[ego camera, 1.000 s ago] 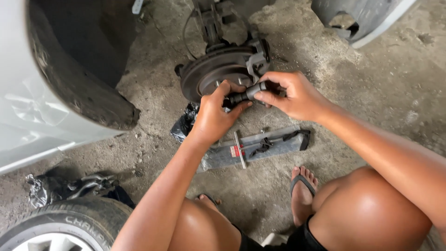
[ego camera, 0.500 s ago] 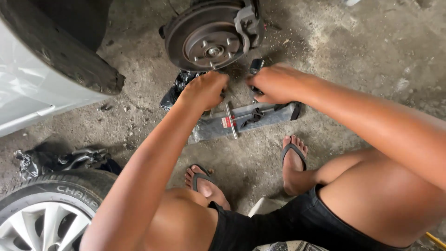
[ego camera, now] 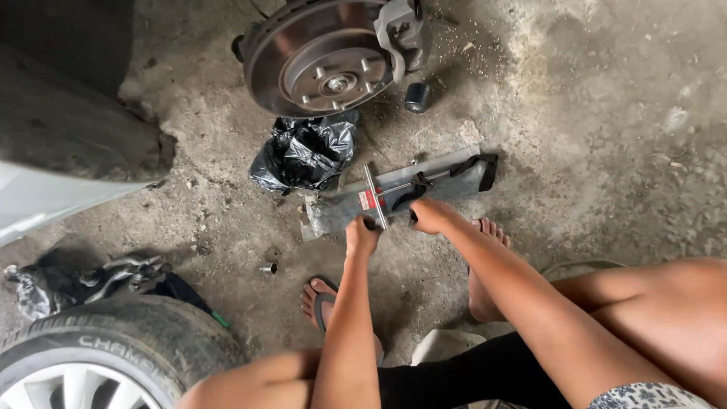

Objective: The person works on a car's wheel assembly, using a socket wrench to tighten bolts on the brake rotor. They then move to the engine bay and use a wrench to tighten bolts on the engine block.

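Left hand (ego camera: pixel 361 233) & right hand (ego camera: pixel 429 215), fingers curled shut on T-bar tool (ego camera: pixel 374 195) atop grey pouch (ego camera: pixel 401 189) nr brake disc (ego camera: pixel 322 57); best lift w/ even grip.

Both hands (ego camera: pixel 394 227) on grey tool pouch (ego camera: pixel 401 189) — brake disc (ego camera: pixel 322 57) above

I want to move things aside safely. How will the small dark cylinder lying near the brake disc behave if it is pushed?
The small dark cylinder looks round, so it would probably roll if on its side. The concrete floor is rough and gritty, which may stop it soon. It seems rigid and heavy for its size.
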